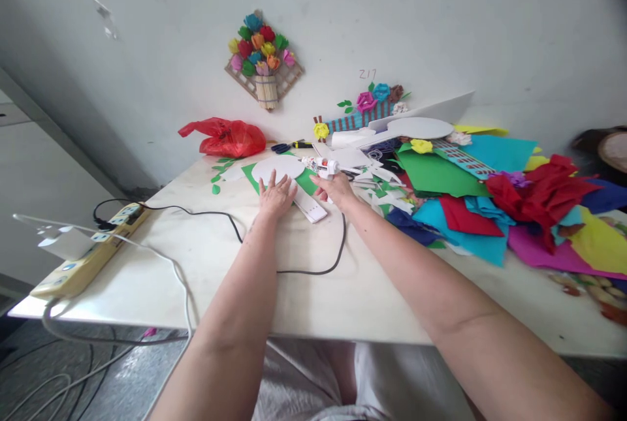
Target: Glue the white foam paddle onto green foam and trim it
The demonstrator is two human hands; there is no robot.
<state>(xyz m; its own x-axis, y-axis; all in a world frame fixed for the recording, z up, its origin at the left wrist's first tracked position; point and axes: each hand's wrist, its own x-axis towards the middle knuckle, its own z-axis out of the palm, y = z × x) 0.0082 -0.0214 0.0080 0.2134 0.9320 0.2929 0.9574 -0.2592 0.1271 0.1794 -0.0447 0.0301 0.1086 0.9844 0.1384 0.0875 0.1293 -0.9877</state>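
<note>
My left hand [277,195] lies with fingers spread on a white oval paper piece [275,168]. Under the oval is a sheet of green paper [251,174]. In my right hand [337,190] is a white hot glue gun [321,164], its nozzle pointing left over the right edge of the oval. A black cord runs along the table below that hand. Between my hands a white strip [309,205] with small dark marks angles toward me, partly beneath my left fingers. Cut green leaf shapes [216,179] are scattered left of the oval.
A yellow power strip [93,251] with plugs and cables is at the left edge. Behind lie a red plastic bag [230,138], scissors [281,147] and a yellow-black cutter [302,145]. Colourful paper [455,218] and scraps heap up at right. Paper-flower decorations [264,62] are by the wall.
</note>
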